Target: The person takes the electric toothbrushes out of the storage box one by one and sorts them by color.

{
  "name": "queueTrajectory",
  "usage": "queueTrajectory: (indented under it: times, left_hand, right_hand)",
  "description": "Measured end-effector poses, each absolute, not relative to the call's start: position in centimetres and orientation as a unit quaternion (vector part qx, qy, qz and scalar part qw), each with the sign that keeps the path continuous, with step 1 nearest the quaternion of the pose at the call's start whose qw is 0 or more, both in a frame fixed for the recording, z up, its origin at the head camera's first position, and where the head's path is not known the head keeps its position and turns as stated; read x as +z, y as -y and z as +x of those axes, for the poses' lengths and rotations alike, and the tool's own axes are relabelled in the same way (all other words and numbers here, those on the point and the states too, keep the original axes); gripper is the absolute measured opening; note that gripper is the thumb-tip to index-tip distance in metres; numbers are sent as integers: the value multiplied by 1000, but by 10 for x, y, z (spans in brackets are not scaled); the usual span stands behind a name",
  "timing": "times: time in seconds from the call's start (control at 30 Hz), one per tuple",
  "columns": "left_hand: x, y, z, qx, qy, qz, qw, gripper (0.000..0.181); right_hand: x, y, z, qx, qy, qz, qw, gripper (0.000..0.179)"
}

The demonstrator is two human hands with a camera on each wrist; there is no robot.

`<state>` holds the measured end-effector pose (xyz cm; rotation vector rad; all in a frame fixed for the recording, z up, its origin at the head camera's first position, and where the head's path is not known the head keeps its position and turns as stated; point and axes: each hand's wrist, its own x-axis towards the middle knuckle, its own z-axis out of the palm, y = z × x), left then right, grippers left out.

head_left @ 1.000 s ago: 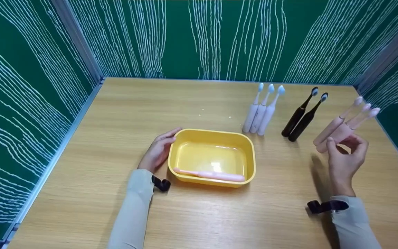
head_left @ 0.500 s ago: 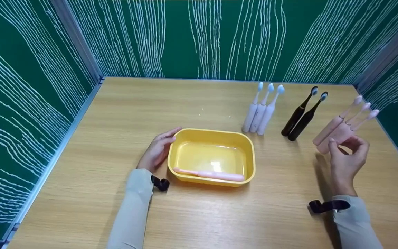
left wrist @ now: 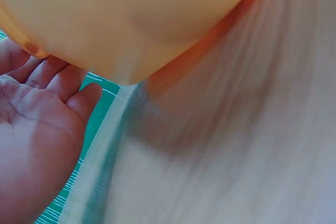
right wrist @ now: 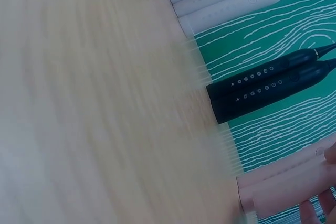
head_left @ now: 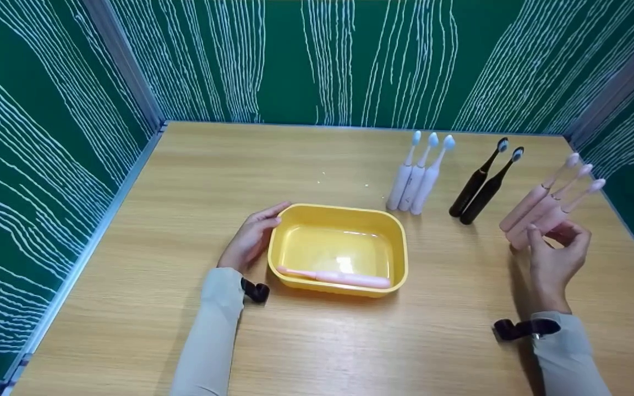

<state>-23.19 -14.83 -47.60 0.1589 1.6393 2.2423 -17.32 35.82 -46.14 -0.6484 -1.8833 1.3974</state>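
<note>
In the head view my right hand (head_left: 559,264) pinches the nearest of three pink electric toothbrushes (head_left: 552,220) low on its handle. That brush leans close beside the other two, which stand upright. The right wrist view catches only fingertips (right wrist: 330,208) near the pink handles (right wrist: 286,187). My left hand (head_left: 248,242) touches the left end of a yellow bin (head_left: 402,247) with fairly straight fingers. In the left wrist view the palm (left wrist: 42,119) faces the bin wall (left wrist: 131,30), and some fingertips are hidden. One pink electric toothbrush (head_left: 350,280) lies along the bin's near side.
Three white electric toothbrushes (head_left: 413,187) stand in a row behind the bin's right corner. Two black ones (head_left: 479,192) stand between the white and pink groups. Green panels with white lines (head_left: 284,60) border the wooden table (head_left: 212,165). Small pale specks lie behind the bin.
My right hand has shifted slightly right and toward me with the pink toothbrush, uncovering more of the middle pink one. The left hand and the bin stay as they were.
</note>
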Motion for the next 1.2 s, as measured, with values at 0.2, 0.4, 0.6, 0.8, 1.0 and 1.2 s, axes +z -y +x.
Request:
queueTrajectory:
  times: [0.2, 0.4, 0.6, 0.8, 1.0, 1.2]
  left_hand:
    - [-476, 148, -232, 792, -582, 54, 176, 47]
    - [-476, 148, -232, 791, -583, 58, 176, 47]
    - [-477, 148, -232, 788, -587, 61, 176, 48]
    - [-477, 149, -233, 787, -589, 61, 174, 48]
    - [-478, 148, -234, 793, -582, 68, 171, 49]
    - [-479, 148, -233, 793, -582, 67, 168, 48]
  right_hand:
    - [-464, -362, -172, 546, 722, -273, 327, 40]
    - [-463, -367, -172, 552, 720, -297, 298, 43]
    - [-461, -368, -173, 548, 724, -306, 287, 43]
    - [-461, -368, -174, 545, 731, -305, 276, 44]
    - [-462, -369, -174, 540, 734, -302, 279, 46]
    - [-461, -370, -175, 544, 734, -311, 262, 46]
